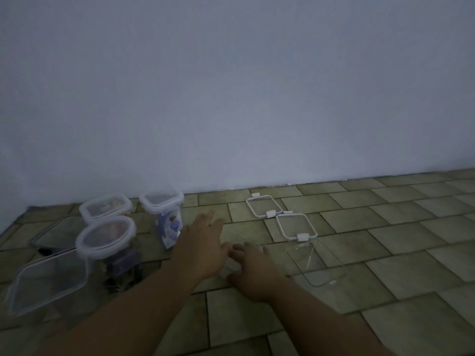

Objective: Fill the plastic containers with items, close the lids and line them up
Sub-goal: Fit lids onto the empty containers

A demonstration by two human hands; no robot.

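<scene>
My left hand (203,242) reaches forward over the tiled floor, palm down with the fingers apart. Close beside it, my right hand (254,271) rests low with its fingers spread, its fingertips next to my left thumb. A faint clear shape lies between them, too dim to identify. Right of my right hand stands a clear open container (316,263). Beyond it lie two white-rimmed square lids (263,206) (295,226). Left of my hands stand lidded containers: a tall square one (162,201) holding blue packets, a round one (105,237) and another (105,208) behind it.
A large clear rectangular container (48,281) sits at the lower left, and a dark flat lid or tray (56,232) lies behind it. A pale wall (231,98) runs along the far edge of the floor. The scene is dim and blurred.
</scene>
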